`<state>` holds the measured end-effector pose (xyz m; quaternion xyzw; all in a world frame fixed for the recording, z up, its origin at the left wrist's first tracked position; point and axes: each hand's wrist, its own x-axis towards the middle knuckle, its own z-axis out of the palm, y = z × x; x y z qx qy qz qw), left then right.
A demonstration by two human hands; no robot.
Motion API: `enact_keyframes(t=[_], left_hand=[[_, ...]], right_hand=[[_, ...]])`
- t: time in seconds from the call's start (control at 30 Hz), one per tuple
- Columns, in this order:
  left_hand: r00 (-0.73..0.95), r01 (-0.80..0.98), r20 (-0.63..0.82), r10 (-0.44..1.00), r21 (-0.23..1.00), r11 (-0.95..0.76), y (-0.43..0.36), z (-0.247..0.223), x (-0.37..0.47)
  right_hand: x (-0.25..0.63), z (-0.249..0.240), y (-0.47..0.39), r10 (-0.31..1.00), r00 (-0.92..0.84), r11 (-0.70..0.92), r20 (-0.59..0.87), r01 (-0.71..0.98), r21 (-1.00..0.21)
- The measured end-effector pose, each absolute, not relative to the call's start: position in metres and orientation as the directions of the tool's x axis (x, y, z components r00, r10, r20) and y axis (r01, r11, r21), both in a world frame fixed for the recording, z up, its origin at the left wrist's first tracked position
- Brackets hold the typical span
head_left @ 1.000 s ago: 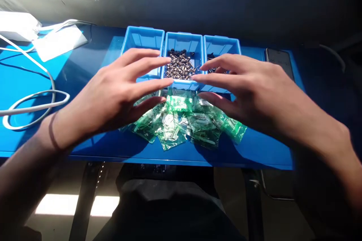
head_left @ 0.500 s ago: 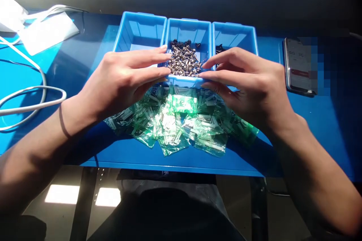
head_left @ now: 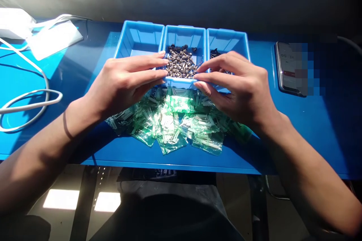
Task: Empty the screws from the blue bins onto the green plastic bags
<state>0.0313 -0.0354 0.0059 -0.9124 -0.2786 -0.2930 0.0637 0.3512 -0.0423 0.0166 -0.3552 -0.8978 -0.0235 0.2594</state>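
A heap of small green plastic bags (head_left: 175, 124) lies on the blue table (head_left: 311, 128) near its front edge. Behind it stand three blue bins side by side: the left bin (head_left: 140, 37), the middle bin (head_left: 185, 37) full of small metal screws (head_left: 179, 66), and the right bin (head_left: 227, 41) with a few dark parts. My left hand (head_left: 124, 81) and my right hand (head_left: 240, 84) hover flat over the heap, fingers stretched and apart, fingertips close together at the middle bin's front rim. Neither hand holds anything that I can see.
A phone (head_left: 291, 69) lies on the table to the right of the bins. White cable (head_left: 31, 99) loops at the left, with a white sheet (head_left: 53, 37) and a white box (head_left: 14, 22) behind it. The table's front edge runs just below the bags.
Both hands drew back toward me and lowered over the bags, fingertips staying near the middle bin's rim. The view shifted, bringing the phone into sight.
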Motion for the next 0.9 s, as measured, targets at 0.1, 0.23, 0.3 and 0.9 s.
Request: enact_keyframes(t=[0.1,0.23,0.3,0.9], left_hand=[[0.655,0.55,0.566,0.5,0.097,-0.829,-0.035,0.005,0.031],[0.641,0.545,0.569,0.514,0.134,-0.828,-0.037,0.005,0.031],[0.636,0.552,0.566,0.524,0.141,-0.822,-0.038,0.006,0.031],[0.599,0.614,0.524,0.606,0.185,-0.767,-0.039,0.013,0.034]], right_hand=[[0.348,0.033,-0.026,0.643,-0.613,0.726,0.459,0.678,-0.114],[0.335,0.054,0.017,0.695,-0.694,0.714,0.188,0.697,-0.065],[0.324,0.056,0.038,0.648,-0.76,0.762,0.048,0.646,-0.053],[0.291,0.026,0.085,0.532,-0.846,0.839,0.025,0.523,-0.147]])
